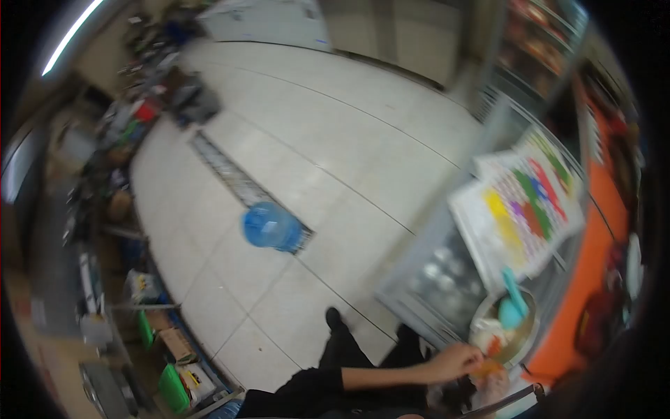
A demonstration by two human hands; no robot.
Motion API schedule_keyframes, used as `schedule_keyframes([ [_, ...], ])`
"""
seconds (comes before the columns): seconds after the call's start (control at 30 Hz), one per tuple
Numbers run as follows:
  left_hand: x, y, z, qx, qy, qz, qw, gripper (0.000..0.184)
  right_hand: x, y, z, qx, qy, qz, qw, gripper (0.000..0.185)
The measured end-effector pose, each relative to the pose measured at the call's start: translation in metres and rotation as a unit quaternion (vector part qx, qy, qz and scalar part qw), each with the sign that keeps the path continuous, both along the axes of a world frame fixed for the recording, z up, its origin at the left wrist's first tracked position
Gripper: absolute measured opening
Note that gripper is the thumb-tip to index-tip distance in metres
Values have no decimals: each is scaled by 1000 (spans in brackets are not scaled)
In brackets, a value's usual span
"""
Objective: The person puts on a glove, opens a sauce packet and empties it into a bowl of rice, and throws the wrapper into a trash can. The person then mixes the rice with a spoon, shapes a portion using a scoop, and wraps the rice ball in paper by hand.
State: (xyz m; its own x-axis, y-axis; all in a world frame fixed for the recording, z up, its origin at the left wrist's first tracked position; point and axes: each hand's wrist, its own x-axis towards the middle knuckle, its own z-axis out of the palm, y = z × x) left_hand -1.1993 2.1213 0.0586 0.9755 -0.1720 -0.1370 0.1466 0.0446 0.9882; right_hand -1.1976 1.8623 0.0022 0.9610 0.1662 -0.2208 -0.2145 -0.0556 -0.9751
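Observation:
My left hand [457, 362] reaches in from the left below a black sleeve, fingers pinched together against a small orange item [488, 368]. My right hand [494, 386], blurred and close to the bottom edge, is closed around the other side of that item; its kind is not clear. Just beyond both hands is a round metal bowl [532, 328]. A turquoise ladle or scoop [514, 311] leans in the bowl, beside whitish contents with an orange-red patch [494, 343].
A grey glass-topped chest [426, 279] bears colourful printed sheets [523, 209], beside an orange counter [597, 244]. A blue water jug [269, 225] lies by a floor grate [230, 174]. Cluttered shelves [139, 307] line the left; a display fridge [534, 49] stands at upper right.

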Motion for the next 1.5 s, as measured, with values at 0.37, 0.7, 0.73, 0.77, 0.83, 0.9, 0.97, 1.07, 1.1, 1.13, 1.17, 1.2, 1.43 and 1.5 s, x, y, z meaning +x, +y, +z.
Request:
schedule_keyframes([
  [0.37,-338,426,197,130,-244,538,796,37,-82,475,34,237,58,78,967,23],
  [0.7,-496,715,294,275,-590,478,590,63,-139,865,-28,164,7,238,957,23],
  [0.73,-500,750,295,255,-615,447,598,57,-143,911,-51,152,-11,252,956,21],
  [0.77,-493,780,300,232,-615,545,520,49,-146,957,-59,135,-27,267,954,20],
  [0.83,-500,842,303,207,-589,646,438,42,-175,1057,-34,129,-93,289,944,23],
  [0.9,-515,907,305,315,-379,805,331,55,-203,1163,-26,150,-21,293,944,20],
  [0.97,-543,978,276,350,-375,750,416,41,-235,1274,10,167,97,272,943,14],
  [1.07,-572,1076,197,263,-190,813,484,22,-281,1424,37,213,134,337,907,9],
  [1.1,-581,1111,162,233,-122,819,510,23,-290,1472,34,219,134,360,897,12],
  [1.13,-596,1143,113,225,-1,811,540,23,-295,1518,31,225,135,382,886,16],
  [1.17,-612,1172,61,219,123,788,562,23,-296,1558,34,231,132,376,887,16],
  [1.2,-627,1197,8,226,246,739,585,25,-299,1594,36,230,125,382,886,15],
  [1.43,-627,1473,-127,305,455,349,760,44,-248,1799,-16,183,150,257,937,12],
  [1.5,-590,1546,-113,365,489,289,738,55,-209,1829,-31,154,118,210,958,9],
])
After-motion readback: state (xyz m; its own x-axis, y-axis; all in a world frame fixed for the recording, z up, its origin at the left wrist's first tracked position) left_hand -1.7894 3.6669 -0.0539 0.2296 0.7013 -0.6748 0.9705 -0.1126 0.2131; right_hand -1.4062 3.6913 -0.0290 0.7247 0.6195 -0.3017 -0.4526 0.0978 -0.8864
